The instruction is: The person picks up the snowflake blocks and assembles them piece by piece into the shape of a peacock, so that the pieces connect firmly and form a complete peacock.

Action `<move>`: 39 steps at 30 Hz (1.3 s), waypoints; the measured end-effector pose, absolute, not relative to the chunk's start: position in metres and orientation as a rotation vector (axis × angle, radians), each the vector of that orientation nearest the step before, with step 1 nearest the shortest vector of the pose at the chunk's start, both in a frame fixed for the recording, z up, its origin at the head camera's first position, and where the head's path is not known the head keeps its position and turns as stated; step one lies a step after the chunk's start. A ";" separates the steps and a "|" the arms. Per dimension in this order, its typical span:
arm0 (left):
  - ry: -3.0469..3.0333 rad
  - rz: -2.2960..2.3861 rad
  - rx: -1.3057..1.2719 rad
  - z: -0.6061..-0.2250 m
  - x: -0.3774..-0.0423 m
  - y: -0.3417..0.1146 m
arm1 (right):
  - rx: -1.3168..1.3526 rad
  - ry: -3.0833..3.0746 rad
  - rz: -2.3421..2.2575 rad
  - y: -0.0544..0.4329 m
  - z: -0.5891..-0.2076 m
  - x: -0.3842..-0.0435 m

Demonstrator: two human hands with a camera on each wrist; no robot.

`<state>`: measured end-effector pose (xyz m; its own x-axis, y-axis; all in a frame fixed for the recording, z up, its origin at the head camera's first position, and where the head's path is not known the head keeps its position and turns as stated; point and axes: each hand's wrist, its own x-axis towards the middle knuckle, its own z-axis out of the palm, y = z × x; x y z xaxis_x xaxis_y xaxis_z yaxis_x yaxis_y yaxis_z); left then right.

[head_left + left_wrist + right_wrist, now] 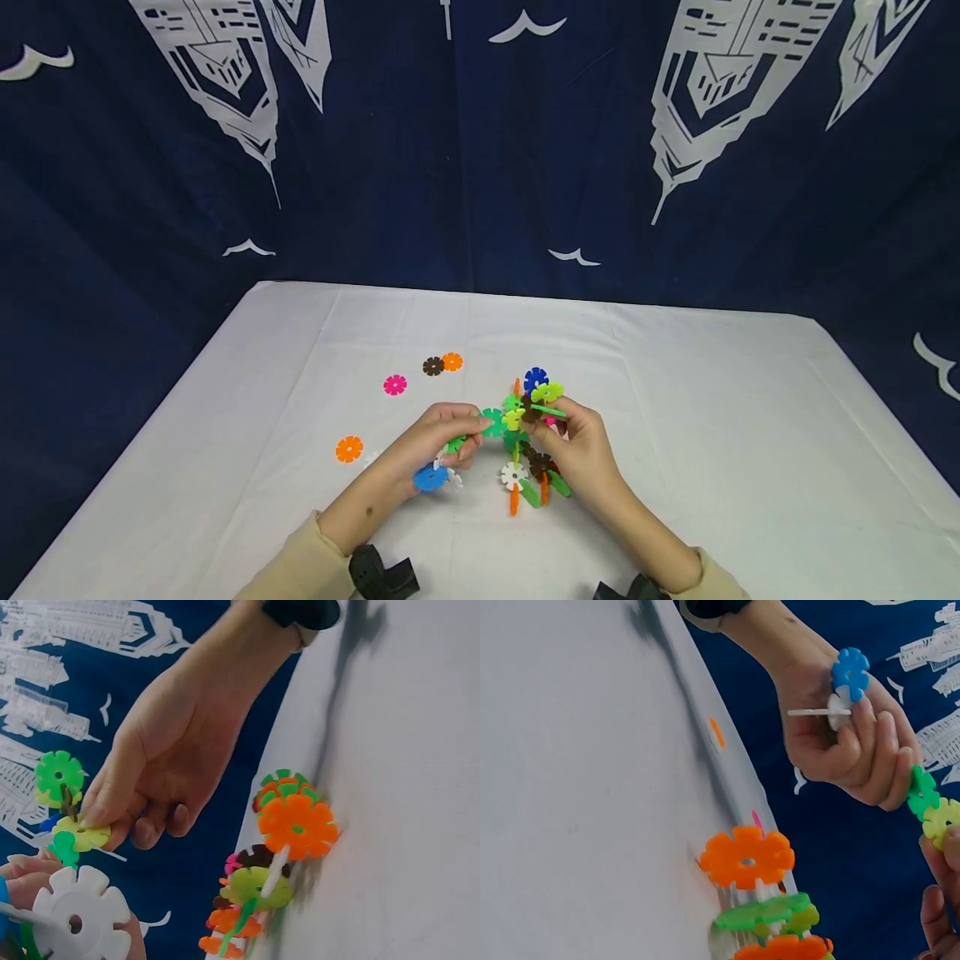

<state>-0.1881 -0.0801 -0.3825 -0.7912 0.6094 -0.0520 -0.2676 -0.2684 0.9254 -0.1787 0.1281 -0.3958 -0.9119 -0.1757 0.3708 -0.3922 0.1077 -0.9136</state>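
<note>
My left hand (442,429) pinches a green notched interlocking disc (492,422). Curled in its palm is a joined cluster with a blue disc (431,477) and a white disc (79,915). My right hand (581,446) pinches a yellow disc (81,834) belonging to a small cluster with dark blue (536,379), brown and green discs. Between the hands, the green disc's edge meets the yellow one (941,821). Under the right hand stands a built piece of joined discs, including a white disc (513,476) and orange ones; the hand partly hides it.
Loose discs lie on the white-clothed table (705,467): pink (395,384), brown (432,366) touching orange (452,361), and another orange disc (348,448) left of my forearm. A dark blue printed curtain (480,167) hangs behind the table's far edge.
</note>
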 end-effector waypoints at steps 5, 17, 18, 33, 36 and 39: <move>1.483 2.124 0.417 -0.377 -0.190 -0.087 | 0.572 -2.184 1.816 0.128 -0.395 -0.180; 1.492 2.113 0.470 -0.382 -0.190 -0.084 | 0.612 -2.276 1.675 0.129 -0.395 -0.179; 1.487 2.119 0.469 -0.382 -0.190 -0.084 | 0.612 -2.279 1.676 0.129 -0.395 -0.179; 1.420 2.162 0.453 -0.388 -0.190 -0.080 | 0.710 -2.223 1.509 0.126 -0.399 -0.179; 1.413 2.171 0.439 -0.389 -0.190 -0.080 | 0.716 -2.207 1.477 0.126 -0.401 -0.179; 1.419 2.169 0.428 -0.390 -0.189 -0.080 | 0.721 -2.195 1.468 0.126 -0.404 -0.180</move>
<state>-0.1888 -0.0796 -0.3901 -0.8207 0.5711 -0.0141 -0.2418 -0.3249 0.9143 -0.1801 0.1263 -0.4040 -0.7861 -0.1942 0.5868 -0.6165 0.3145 -0.7218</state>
